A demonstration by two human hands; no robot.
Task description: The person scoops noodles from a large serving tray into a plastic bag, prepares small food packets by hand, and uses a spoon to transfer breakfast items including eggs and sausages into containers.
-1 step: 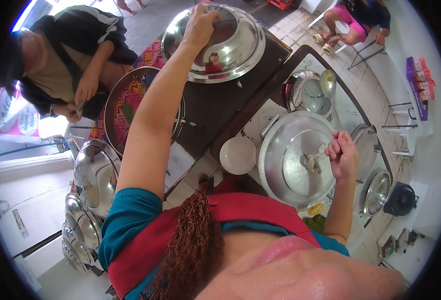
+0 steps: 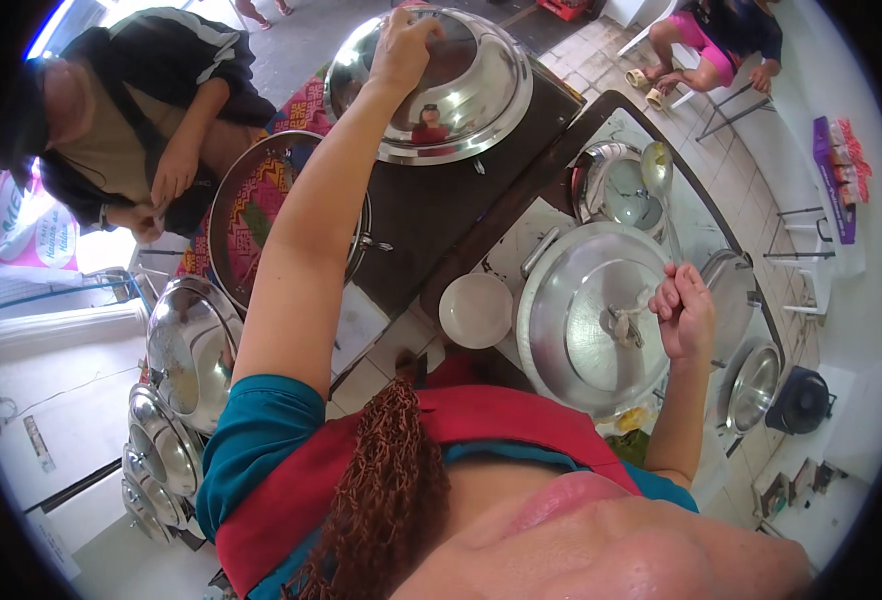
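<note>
Up at the far side, my left hand (image 2: 401,50) has its fingers curled at the top of a large, shiny domed pot lid (image 2: 506,110). The exact part in its grip is hidden. My right hand (image 2: 683,312) is closed around the handle of a long metal serving spoon (image 2: 658,172). The spoon's bowl points up and away, with some yellowish residue in it. Below and left of that hand lies a wide aluminium lid (image 2: 586,330), with a pale knotted scrap at its middle. Left of it is a white bowl (image 2: 475,311).
Under my left arm is a steel-rimmed round vessel (image 2: 217,240). Another steel pot (image 2: 589,185) stands behind the aluminium lid. Several shiny lids (image 2: 196,350) line the left side. A person in a dark jacket (image 2: 151,90) stands across the table; another person (image 2: 706,45) sits far right.
</note>
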